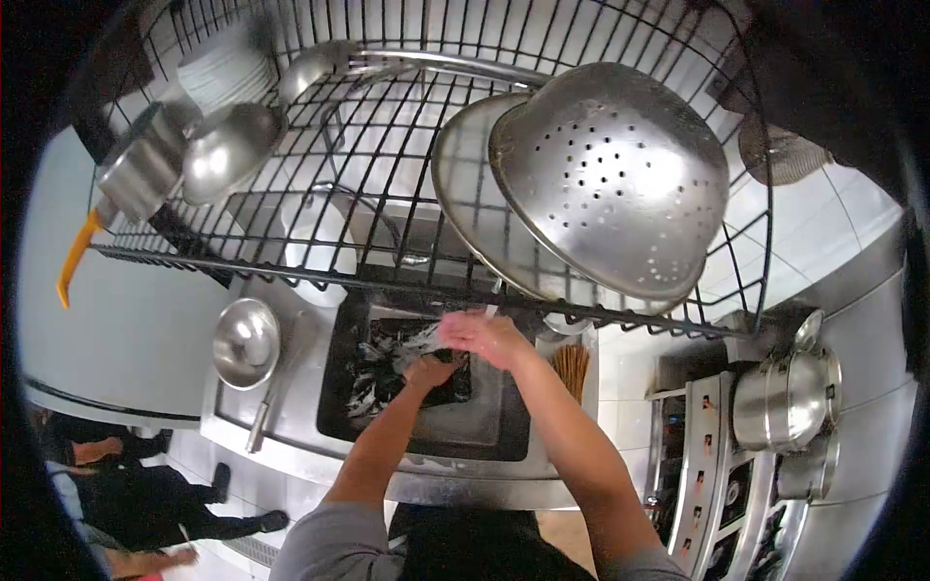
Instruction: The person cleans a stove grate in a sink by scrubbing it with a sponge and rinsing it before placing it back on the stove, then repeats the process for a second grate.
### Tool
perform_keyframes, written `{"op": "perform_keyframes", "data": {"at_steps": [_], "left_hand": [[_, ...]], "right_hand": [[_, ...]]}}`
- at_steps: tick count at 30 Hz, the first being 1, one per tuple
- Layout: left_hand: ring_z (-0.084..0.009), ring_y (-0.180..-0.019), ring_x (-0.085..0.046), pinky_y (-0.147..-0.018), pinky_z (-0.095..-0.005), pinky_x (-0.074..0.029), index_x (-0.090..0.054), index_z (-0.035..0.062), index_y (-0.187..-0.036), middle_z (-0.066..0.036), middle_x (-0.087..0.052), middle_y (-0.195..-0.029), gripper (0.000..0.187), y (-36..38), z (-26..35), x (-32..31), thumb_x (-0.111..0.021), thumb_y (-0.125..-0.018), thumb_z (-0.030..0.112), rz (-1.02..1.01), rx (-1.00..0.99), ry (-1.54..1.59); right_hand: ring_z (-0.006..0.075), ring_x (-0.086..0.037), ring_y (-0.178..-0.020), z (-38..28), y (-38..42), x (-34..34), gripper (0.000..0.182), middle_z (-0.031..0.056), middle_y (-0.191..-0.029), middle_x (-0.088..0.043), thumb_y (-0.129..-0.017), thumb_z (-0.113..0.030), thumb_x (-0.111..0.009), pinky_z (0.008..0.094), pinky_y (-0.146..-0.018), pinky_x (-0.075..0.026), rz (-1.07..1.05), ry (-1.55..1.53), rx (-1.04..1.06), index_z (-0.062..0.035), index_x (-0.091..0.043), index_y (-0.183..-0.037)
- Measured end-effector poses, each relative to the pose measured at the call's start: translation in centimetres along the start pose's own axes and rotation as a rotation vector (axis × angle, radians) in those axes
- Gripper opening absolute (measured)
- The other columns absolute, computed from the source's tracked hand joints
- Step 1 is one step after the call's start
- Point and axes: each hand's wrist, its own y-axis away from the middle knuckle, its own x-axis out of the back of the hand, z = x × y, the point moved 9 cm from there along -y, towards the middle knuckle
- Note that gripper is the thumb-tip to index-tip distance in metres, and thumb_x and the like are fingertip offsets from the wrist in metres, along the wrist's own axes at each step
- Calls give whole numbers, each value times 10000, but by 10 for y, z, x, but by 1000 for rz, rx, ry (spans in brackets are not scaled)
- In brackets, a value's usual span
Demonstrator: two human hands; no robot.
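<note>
Foam-streaked black object (391, 366), low in the dark sink (501, 412), toward the left and far part of the basin. Shows white suds in patches over much of the surface; exact shape too blurred to make out. Left hand (433, 371) at the right part of the object, angled in from the near side; fingers partly hidden and blurred, cannot tell whether gripping or merely touching. Right hand (480, 337) just beyond and to the right, above the basin, pointing leftward, wet with foam; cannot tell whether closed on anything. On the counter (291, 412) left of the sink, a shiny steel bowl (246, 344), with a long metal handle (259, 426) just beside. Right of the sink, near the right forearm, a bundle of brown bristles (570, 370). Overhead, a black wire rack (387, 261) bearing a perforated steel colander (610, 184), tilted on its side, and at the left a pot with an orange handle (77, 257) near stacked white plates (230, 77). Farther right, steel pots (787, 402) by a stove (702, 450). At lower left, another person (145, 484) in dark clothing, well apart.
</note>
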Motion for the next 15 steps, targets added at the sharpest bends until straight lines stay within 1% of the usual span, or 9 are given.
{"op": "perform_keyframes", "data": {"at_steps": [1, 4, 5, 6, 8, 9, 12, 13, 15], "left_hand": [[-335, -1293, -489, -1039, -453, -410, -598, 86, -1298, -189, -532, -1371, 909, 5, 0, 14, -482, -762, 811, 8, -76, -2], [-363, -1251, -522, -1005, -411, -438, -625, 24, -1241, -231, -565, -1316, 926, 12, -9, 41, -563, -716, 784, -113, -103, 73], [-357, -1135, -598, -935, -382, -474, -643, -47, -1159, -256, -636, -1173, 895, 7, -12, 54, -637, -695, 718, 29, -242, 244], [-357, -1135, -598, -935, -382, -474, -643, -47, -1159, -256, -636, -1173, 895, -5, -24, 56, -637, -695, 718, 26, -245, 228], [-301, -960, -643, -838, -366, -494, -663, -82, -1043, -215, -678, -999, 840, -7, -45, 57, -682, -688, 679, -181, -110, 391], [-256, -848, -642, -818, -377, -484, -687, 6, -854, -121, -674, -860, 486, -6, -39, 68, -641, -849, 490, -34, -325, 260], [-173, -724, -593, -719, -325, -471, -635, 11, -708, -58, -612, -671, 438, 38, -15, 83, -625, -881, 413, -278, -403, 420], [-153, -640, -569, -605, -339, -451, -670, 8, -785, -58, -623, -681, 368, 94, 17, 116, -674, -831, 373, -329, -428, 557], [-143, -635, -561, -603, -333, -447, -664, 7, -780, -49, -612, -671, 323, 105, 23, 107, -678, -834, 326, -383, -471, 553]], "right_hand": [[317, -627, -1086, -6, 0, 10, 367, 231, -1179, -617, -946, -113, -562, 392, -992, -499, 125, 88, 46, 122, -520, -1225], [318, -631, -1084, 0, -2, 16, 396, 241, -1189, -613, -924, -127, -609, 391, -991, -501, 82, 205, -3, 123, -523, -1219], [322, -616, -1119, 6, -2, 13, 394, 243, -1208, -605, -924, -129, -609, 390, -1010, -488, 8, 107, -93, 113, -523, -1223], [322, -616, -1119, 6, -4, 15, 394, 243, -1208, -605, -924, -129, -609, 390, -1010, -488, 11, 93, -83, 113, -523, -1223], [324, -598, -1156, -3, -2, 15, 376, 229, -1229, -600, -940, -156, -586, 401, -1024, -477, 48, 142, 62, 92, -537, -1217], [334, -584, -1176, -5, 0, 10, 367, 232, -1242, -592, -956, -179, -562, 421, -1038, -464, -36, 107, 69, 89, -544, -1207], [357, -592, -1156, -11, 6, -4, 378, 243, -1221, -597, -961, -186, -553, 437, -1043, -460, -57, 70, 73, 111, -536, -1194], [361, -614, -1116, -23, 20, -10, 372, 253, -1199, -603, -961, -176, -554, 436, -1017, -484, 7, 121, 75, 123, -536, -1181], [330, -637, -1072, -23, 20, 5, 357, 238, -1158, -623, -946, -164, -586, 411, -965, -519, 81, 94, 86, 123, -556, -1156]]}}
